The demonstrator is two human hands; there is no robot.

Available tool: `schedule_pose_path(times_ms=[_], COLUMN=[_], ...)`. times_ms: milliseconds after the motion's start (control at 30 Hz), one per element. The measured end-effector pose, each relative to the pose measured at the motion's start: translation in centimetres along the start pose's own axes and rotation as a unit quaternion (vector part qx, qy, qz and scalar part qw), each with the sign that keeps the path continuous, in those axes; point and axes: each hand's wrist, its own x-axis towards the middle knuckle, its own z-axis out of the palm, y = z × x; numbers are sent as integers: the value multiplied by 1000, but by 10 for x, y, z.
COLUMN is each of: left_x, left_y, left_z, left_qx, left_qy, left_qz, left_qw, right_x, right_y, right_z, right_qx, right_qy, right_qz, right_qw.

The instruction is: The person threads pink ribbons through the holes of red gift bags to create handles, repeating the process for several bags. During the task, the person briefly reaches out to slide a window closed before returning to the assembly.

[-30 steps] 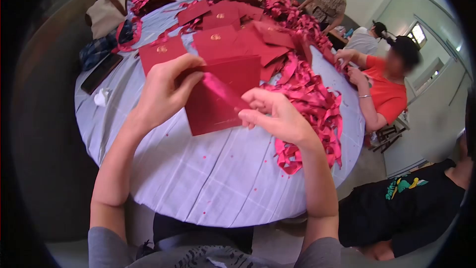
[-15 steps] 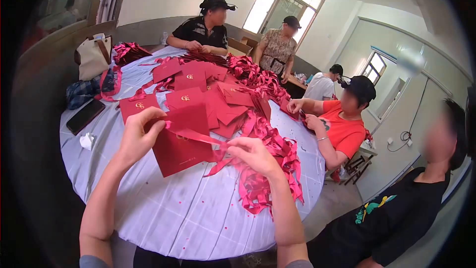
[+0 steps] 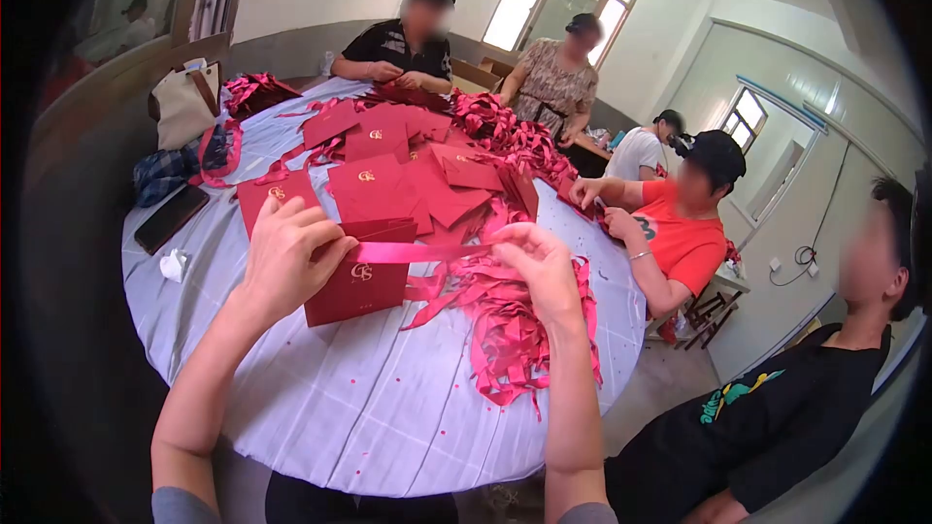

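A pink ribbon (image 3: 419, 252) is stretched nearly level between my two hands. My left hand (image 3: 291, 254) is closed, pinching the ribbon's left end at the upper edge of a dark red paper bag (image 3: 357, 296) with a gold emblem. Whether those fingers also grip the bag is hidden. My right hand (image 3: 534, 267) pinches the ribbon's other end, to the right of the bag. Just below and behind my right hand lies a heap of loose pink ribbons (image 3: 515, 330). Behind the bag, more red bags (image 3: 377, 184) are piled on the table.
The round table has a pale cloth (image 3: 408, 427) with small red scraps. A dark phone (image 3: 171, 218), a crumpled tissue (image 3: 174, 265) and a cream handbag (image 3: 184, 107) are at the left. Co-workers sit and stand around; a person in red (image 3: 680, 233) handles a red piece.
The ribbon has gone from slanting to nearly level and taut. My right hand has moved up and right. The bag has turned more upright, its printed front now facing me.
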Motion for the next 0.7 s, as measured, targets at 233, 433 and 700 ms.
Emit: schedule_pose_path(times_ms=[233, 433, 700], left_x=[16, 35, 51], left_y=[9, 4, -3], left_z=[0, 12, 32], left_qx=[-67, -62, -158], left_qy=[-127, -247, -217], left_qz=[31, -3, -21], left_qw=[989, 967, 963], right_x=[-4, -15, -12], right_y=[-4, 2, 15], right_z=[21, 45, 57], right_qx=[285, 289, 84], right_qy=[-127, -119, -169], right_qz=[-34, -6, 56], right_qw=[949, 950, 980])
